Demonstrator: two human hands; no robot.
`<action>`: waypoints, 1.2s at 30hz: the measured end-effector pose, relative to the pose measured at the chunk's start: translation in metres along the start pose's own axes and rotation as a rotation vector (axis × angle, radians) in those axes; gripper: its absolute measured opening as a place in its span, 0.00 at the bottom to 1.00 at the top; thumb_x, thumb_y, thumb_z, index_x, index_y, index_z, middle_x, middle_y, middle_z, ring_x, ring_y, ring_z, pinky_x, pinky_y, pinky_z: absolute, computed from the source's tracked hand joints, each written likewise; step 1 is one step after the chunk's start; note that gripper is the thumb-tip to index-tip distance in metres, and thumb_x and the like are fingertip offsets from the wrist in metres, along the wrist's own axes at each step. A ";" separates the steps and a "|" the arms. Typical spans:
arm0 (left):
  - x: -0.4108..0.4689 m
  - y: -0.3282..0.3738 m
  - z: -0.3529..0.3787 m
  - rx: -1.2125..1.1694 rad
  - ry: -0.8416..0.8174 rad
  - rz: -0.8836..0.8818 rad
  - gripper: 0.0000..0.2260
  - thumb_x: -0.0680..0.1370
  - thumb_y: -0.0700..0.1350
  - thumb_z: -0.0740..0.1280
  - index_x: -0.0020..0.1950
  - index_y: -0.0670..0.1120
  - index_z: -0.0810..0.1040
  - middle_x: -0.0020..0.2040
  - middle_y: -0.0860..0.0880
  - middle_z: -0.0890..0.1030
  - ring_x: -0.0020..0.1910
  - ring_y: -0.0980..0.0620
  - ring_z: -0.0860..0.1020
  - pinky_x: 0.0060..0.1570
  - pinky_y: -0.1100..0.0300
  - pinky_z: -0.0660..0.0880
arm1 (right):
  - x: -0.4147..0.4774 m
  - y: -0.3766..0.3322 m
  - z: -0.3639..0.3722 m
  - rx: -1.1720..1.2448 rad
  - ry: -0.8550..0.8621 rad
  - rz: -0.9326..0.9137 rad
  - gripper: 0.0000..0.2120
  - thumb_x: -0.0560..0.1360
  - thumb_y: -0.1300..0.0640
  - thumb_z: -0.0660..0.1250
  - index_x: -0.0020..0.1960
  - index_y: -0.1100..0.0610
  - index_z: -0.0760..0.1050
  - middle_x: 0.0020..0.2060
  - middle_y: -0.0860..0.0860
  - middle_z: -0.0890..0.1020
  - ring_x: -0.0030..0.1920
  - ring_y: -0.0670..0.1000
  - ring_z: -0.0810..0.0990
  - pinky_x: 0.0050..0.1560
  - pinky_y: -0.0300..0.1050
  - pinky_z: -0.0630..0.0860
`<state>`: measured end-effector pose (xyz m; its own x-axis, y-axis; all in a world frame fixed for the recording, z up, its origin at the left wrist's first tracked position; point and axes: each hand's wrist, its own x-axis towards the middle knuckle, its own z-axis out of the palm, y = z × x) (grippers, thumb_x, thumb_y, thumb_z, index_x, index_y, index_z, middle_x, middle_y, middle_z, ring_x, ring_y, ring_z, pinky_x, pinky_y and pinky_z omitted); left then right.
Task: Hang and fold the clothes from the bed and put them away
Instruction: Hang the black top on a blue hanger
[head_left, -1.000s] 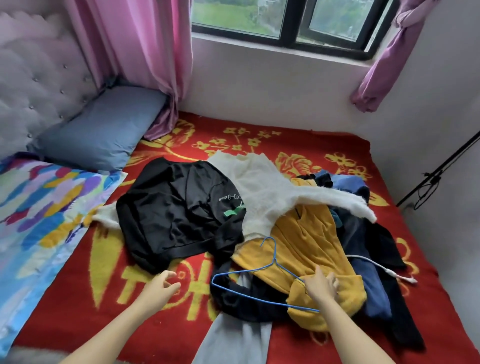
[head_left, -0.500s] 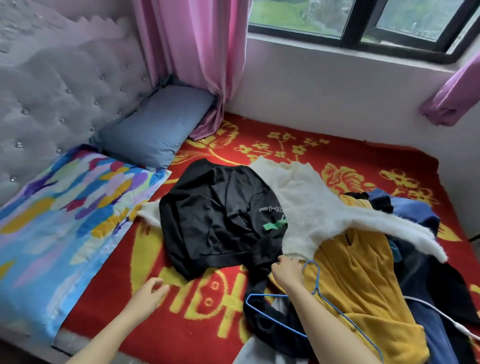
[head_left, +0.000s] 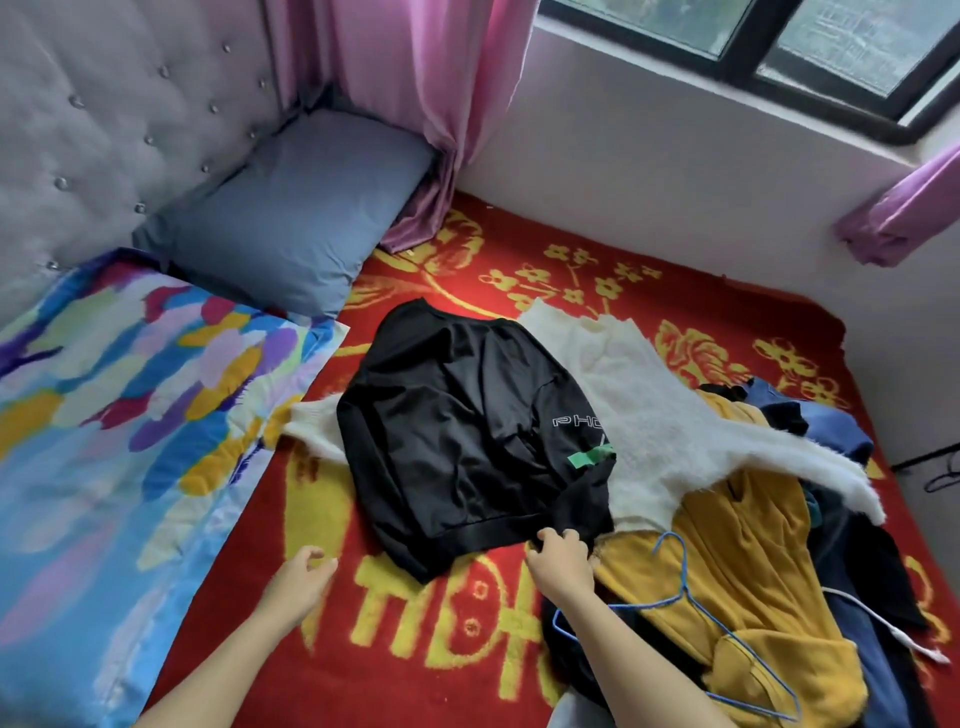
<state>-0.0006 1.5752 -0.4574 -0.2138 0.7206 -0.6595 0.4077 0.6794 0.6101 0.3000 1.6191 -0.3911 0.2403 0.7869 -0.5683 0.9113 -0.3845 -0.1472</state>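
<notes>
A red blanket (head_left: 415, 654) covered the bed, with a colourful quilt (head_left: 130, 415) at its left. The left hand (head_left: 301, 577) hovered over the blanket, loosely curled and holding nothing. The black sweatshirt (head_left: 457, 441) lay spread mid-bed, and the right hand (head_left: 561, 558) pinched its near hem. A white sweater (head_left: 649, 415), a yellow top (head_left: 753, 571) and a blue hanger (head_left: 684, 571) lay to the right.
</notes>
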 end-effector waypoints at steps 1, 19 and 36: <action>0.006 -0.002 -0.001 0.010 -0.020 -0.007 0.15 0.80 0.46 0.62 0.64 0.40 0.72 0.59 0.38 0.75 0.56 0.40 0.76 0.58 0.49 0.73 | -0.001 -0.004 0.005 -0.021 -0.010 0.000 0.19 0.79 0.54 0.54 0.69 0.55 0.64 0.68 0.56 0.63 0.67 0.56 0.63 0.62 0.49 0.68; 0.089 -0.015 0.054 0.120 -0.130 -0.141 0.17 0.79 0.48 0.63 0.67 0.45 0.69 0.54 0.46 0.75 0.46 0.50 0.76 0.42 0.61 0.65 | 0.098 -0.065 0.125 -0.098 -0.146 -0.182 0.27 0.78 0.45 0.61 0.72 0.54 0.58 0.71 0.53 0.61 0.68 0.54 0.63 0.60 0.46 0.69; 0.148 -0.018 0.048 0.177 -0.169 -0.197 0.20 0.80 0.49 0.61 0.70 0.45 0.65 0.59 0.46 0.73 0.47 0.49 0.77 0.43 0.58 0.71 | 0.155 -0.069 0.180 -0.298 -0.085 -0.248 0.19 0.81 0.54 0.55 0.71 0.53 0.58 0.69 0.53 0.64 0.65 0.53 0.67 0.52 0.45 0.69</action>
<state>0.0029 1.6629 -0.5870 -0.1590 0.5340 -0.8304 0.5243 0.7583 0.3873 0.2140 1.6808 -0.6142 -0.0164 0.7910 -0.6116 0.9983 -0.0208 -0.0537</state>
